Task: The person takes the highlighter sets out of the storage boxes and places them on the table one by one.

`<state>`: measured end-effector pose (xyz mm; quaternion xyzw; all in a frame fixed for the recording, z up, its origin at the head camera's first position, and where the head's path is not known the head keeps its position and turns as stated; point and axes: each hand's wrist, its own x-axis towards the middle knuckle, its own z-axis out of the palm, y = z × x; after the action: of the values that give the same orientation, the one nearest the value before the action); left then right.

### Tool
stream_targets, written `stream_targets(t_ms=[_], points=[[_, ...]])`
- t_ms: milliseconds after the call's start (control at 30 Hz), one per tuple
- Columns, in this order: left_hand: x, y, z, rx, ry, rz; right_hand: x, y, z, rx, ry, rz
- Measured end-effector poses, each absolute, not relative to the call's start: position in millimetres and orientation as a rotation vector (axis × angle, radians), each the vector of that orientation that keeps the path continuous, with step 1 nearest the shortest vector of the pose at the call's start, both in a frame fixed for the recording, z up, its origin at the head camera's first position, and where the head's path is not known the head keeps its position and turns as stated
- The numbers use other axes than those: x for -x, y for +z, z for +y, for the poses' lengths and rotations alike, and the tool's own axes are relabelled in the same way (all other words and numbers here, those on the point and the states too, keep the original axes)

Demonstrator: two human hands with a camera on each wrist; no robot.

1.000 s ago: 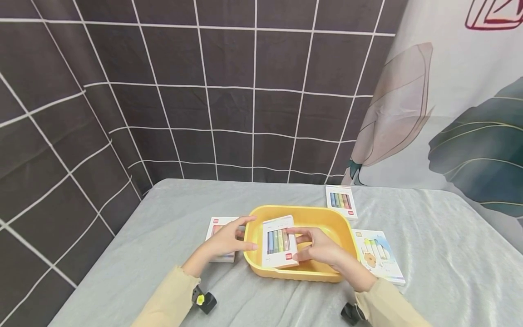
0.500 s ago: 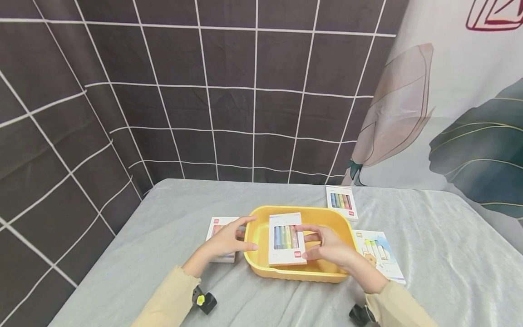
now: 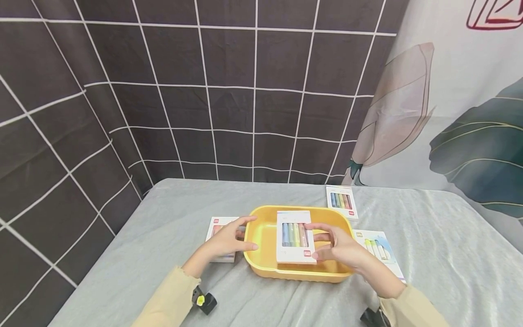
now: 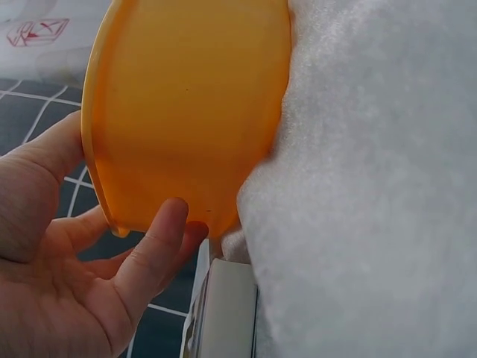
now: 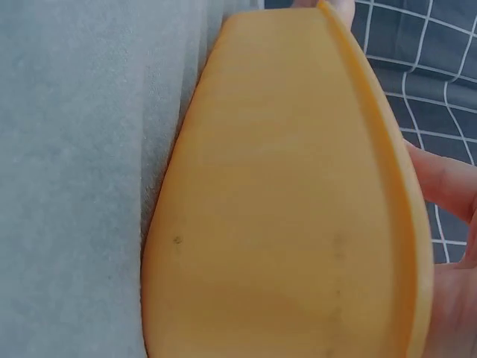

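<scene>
A yellow plastic tub [image 3: 257, 268] stands on the cloth-covered table. My left hand [image 3: 226, 238] grips its left end, thumb and index finger at the rim and other fingers against the outer wall in the left wrist view [image 4: 82, 276]. My right hand [image 3: 337, 247] pinches the right edge of a white box of markers [image 3: 294, 256], whose window shows several coloured sticks. That box is held over the tub's middle, tilted toward me. In the right wrist view, the tub's wall [image 5: 276, 186] hides the box and most of my right hand [image 5: 451, 298].
Left of the tub, partly under my left hand, lies another white box [image 3: 222, 259]. A similar box [image 3: 342, 213] lies behind the tub at the right. A flatter illustrated box [image 3: 388, 263] lies to the right, partly behind my right forearm. Grid-patterned cloth [image 3: 229, 109] hangs behind the table.
My right hand has moved the box of markers to the right over the tub, and the box has straightened from a slight slant. My left hand and the tub have stayed in place.
</scene>
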<state>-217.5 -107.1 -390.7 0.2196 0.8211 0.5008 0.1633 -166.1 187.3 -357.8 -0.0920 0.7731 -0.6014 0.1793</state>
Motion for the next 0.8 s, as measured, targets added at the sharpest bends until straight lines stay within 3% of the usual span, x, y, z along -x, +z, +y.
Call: stream_targets(t_ms=[800], points=[[215.3,-391.2,-104.9,-0.61,1.488,2.34,128.0,-353.1,208.3,0.442,-1.797,2.059]])
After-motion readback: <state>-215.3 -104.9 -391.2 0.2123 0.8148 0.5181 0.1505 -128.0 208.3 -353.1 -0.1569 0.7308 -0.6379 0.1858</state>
